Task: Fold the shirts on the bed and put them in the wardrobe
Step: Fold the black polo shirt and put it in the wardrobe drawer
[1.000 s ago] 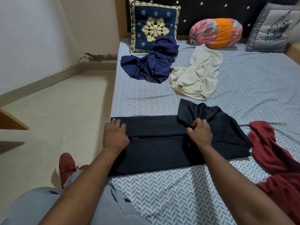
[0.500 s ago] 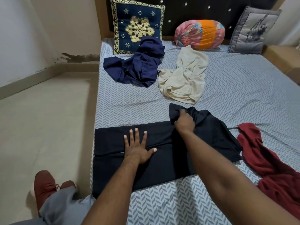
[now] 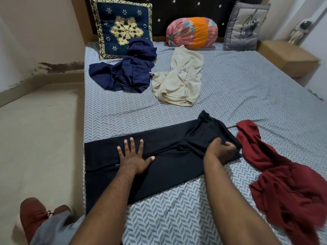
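A: Which colours have the shirts?
B: One black shirt (image 3: 168, 174), one navy shirt (image 3: 127, 73), one cream shirt (image 3: 180, 82), one dark red shirt (image 3: 283, 191).
A: And the sheet (image 3: 247, 103)?
B: Blue-grey and white, in a herringbone pattern. The square cushion (image 3: 123, 27) is navy with a cream flower; the bolster (image 3: 192, 32) is pink and orange.

Views: one, head-worn, wide-angle. Station: above the left edge of the bed (image 3: 247, 103), beside the floor (image 3: 40, 138) that fills the left third of the frame. Facing: forward and steeply down, along the mattress to the headboard (image 3: 177, 7) across the top edge. Range: close; both forearms enter from the bottom edge, left hand (image 3: 131, 158) and right hand (image 3: 219, 151) on the black shirt (image 3: 168, 174) at lower centre. Wearer's shoe (image 3: 33, 214) shows lower left. Bedside unit (image 3: 286, 59) upper right. Straight edges bow toward the borders.
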